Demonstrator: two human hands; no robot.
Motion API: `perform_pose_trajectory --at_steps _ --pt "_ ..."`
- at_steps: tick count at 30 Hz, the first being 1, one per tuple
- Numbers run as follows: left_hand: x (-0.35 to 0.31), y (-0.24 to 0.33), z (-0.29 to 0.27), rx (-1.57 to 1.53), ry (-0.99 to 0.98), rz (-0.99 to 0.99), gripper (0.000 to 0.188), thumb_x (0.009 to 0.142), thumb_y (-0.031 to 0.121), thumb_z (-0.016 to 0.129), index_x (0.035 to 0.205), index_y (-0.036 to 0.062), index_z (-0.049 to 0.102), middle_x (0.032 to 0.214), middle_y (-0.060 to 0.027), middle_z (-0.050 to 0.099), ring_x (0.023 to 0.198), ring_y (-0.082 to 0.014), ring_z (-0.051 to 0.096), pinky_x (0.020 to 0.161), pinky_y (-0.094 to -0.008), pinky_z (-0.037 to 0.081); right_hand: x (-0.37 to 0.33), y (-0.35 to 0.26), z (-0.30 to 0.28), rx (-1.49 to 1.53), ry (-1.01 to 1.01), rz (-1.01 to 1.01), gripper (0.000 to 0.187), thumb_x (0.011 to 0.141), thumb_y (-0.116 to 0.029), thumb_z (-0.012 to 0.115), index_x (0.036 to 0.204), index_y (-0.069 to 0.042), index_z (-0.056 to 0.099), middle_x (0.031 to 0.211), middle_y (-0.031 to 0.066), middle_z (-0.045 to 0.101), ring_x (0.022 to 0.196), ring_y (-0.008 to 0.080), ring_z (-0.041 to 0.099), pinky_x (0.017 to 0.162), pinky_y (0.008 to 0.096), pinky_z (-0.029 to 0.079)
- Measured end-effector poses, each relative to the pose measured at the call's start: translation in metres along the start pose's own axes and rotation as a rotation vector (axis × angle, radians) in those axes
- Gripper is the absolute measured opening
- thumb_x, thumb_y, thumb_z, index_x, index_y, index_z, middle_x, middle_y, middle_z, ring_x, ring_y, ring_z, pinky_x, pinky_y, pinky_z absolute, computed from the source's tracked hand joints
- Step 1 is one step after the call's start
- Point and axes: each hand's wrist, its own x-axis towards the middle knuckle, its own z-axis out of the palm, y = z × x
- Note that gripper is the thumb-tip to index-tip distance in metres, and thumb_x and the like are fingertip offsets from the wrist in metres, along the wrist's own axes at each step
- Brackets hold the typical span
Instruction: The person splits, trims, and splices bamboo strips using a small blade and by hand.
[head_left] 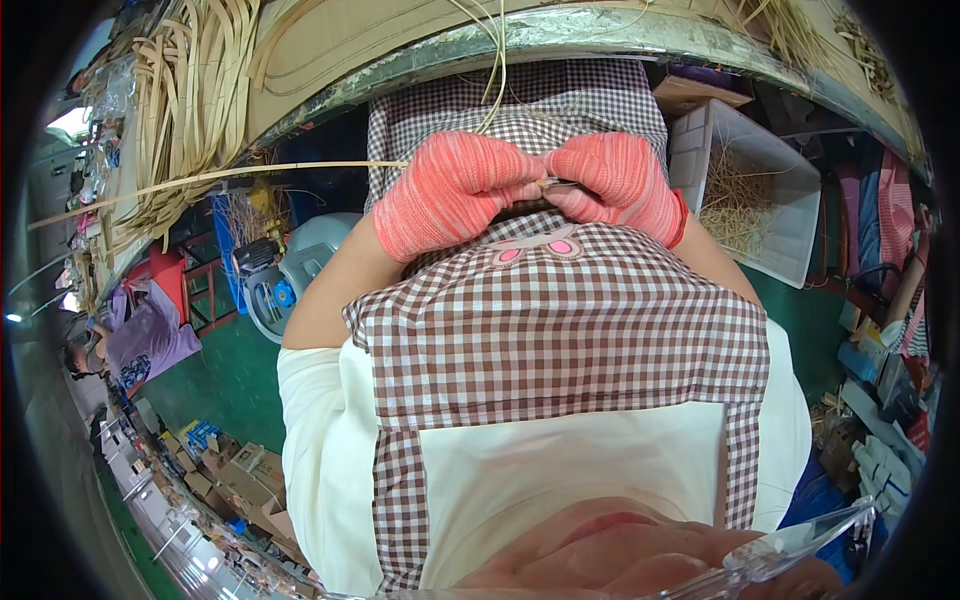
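Note:
My left hand [455,185], in a coral-pink knitted glove, is closed in front of my checked apron [560,350]. A long, thin bamboo-like strip [250,173] runs out from it to the left, past the table edge. My right hand [615,185], gloved the same way, is closed too, its fingers meeting those of the left. Between the fingertips shows a small, dark, shiny bit [558,183], too hidden to name. Thin pale strands [497,75] rise from behind the left glove toward the table.
Ahead curves a worn table edge [420,52], with a thick bundle of pale flat strips [195,90] hanging over its left side. At right a white crate [790,240] holds fibre scraps. To the left stand a grey stool-like item [325,250] and cardboard boxes [250,475].

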Motion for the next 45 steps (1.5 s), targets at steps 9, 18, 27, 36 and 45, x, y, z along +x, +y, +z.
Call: perform_pose_trajectory --at_steps 9,18,27,36,45 --pt "-0.001 -0.001 -0.001 -0.016 -0.017 -0.057 0.021 0.085 0.017 0.078 0.102 0.0058 0.076 0.09 -0.0118 0.074 0.08 -0.0214 0.072 0.071 -0.0294 0.057 0.003 -0.003 -0.003 0.024 -0.064 0.052 0.025 0.089 -0.031 0.069 0.101 -0.009 0.071 0.079 0.0094 0.067 0.071 0.029 0.067 0.062 0.0369 0.054" --pt "-0.001 -0.004 0.0 -0.002 -0.009 -0.005 0.02 0.084 0.013 0.078 0.102 0.0053 0.075 0.089 -0.0115 0.074 0.078 -0.0215 0.072 0.07 -0.0299 0.057 0.004 -0.001 -0.001 -0.07 -0.073 0.01 0.025 0.088 -0.032 0.07 0.099 -0.01 0.07 0.077 0.0078 0.065 0.068 0.0282 0.066 0.059 0.0368 0.052" --pt "0.001 -0.005 0.002 -0.077 0.068 0.048 0.018 0.083 0.009 0.077 0.1 0.006 0.075 0.084 -0.0127 0.073 0.076 -0.0253 0.071 0.067 -0.031 0.057 0.01 -0.006 -0.006 -0.107 -0.051 -0.044 0.023 0.083 -0.022 0.074 0.1 -0.007 0.067 0.078 0.0095 0.064 0.067 0.0301 0.064 0.056 0.0373 0.051" --pt "0.0 -0.008 -0.001 -0.016 0.03 0.118 0.017 0.083 0.008 0.077 0.099 0.0037 0.074 0.087 -0.0125 0.073 0.078 -0.0247 0.072 0.07 -0.0316 0.057 0.023 -0.022 -0.027 -0.538 -0.173 -0.068 0.028 0.076 -0.035 0.074 0.097 -0.019 0.065 0.069 0.0027 0.05 0.063 0.0231 0.06 0.052 0.0364 0.048" --pt "0.002 -0.005 -0.003 -0.111 0.006 0.076 0.015 0.083 0.008 0.077 0.097 0.0029 0.074 0.088 -0.0112 0.073 0.081 -0.0228 0.071 0.073 -0.0322 0.057 0.013 -0.018 -0.012 -0.247 -0.079 -0.026 0.026 0.086 -0.038 0.068 0.098 -0.014 0.067 0.075 0.004 0.06 0.069 0.0265 0.064 0.058 0.0367 0.052"
